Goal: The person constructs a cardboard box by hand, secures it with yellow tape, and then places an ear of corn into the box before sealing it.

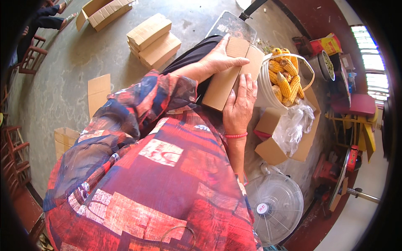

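A small brown cardboard box (pixel 221 86) rests on my lap, tilted, its two long top flaps meeting at a seam. My left hand (pixel 221 59) holds its far left side, the thumb stretched across the top flap and the fingers towards the far end. Against the right side lies my right hand (pixel 240 105), fingers extended flat over the right flap and thumb near the seam. A red beaded bracelet (pixel 236 136) circles that wrist. The underside of the box is hidden.
Closed boxes (pixel 154 40) are stacked at far left, near an open carton (pixel 105 14). A white bucket of corn cobs (pixel 263 89) stands right, beside an open carton with clear plastic bags (pixel 293 127). A floor fan (pixel 276 207) is close by. A seated person's legs (pixel 48 22) show upper left.
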### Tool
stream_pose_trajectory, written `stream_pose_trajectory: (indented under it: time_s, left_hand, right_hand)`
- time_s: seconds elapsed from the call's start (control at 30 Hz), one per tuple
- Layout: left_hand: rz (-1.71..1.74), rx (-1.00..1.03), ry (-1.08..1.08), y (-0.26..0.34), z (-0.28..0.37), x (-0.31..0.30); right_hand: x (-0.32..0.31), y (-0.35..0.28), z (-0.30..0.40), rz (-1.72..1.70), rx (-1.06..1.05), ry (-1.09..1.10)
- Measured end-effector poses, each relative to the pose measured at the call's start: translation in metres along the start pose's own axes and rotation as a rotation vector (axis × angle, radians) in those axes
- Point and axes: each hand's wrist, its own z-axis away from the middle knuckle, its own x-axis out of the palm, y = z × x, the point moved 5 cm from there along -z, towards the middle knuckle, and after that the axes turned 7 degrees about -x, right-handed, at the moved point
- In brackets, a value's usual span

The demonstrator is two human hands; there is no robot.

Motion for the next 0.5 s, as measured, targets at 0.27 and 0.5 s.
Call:
stream_pose_trajectory:
  time_s: [0.27, 0.5]
  left_hand:
    - [0.243, -0.037, -0.070, 0.002, 0.014, 0.011]
    - [0.207, -0.131, -0.039, 0.010, 0.019, 0.015]
  right_hand:
    - [-0.006, 0.009, 0.007, -0.129, 0.051, 0.089]
    - [0.005, 0.035, 0.015, -0.975, 0.482, 0.095]
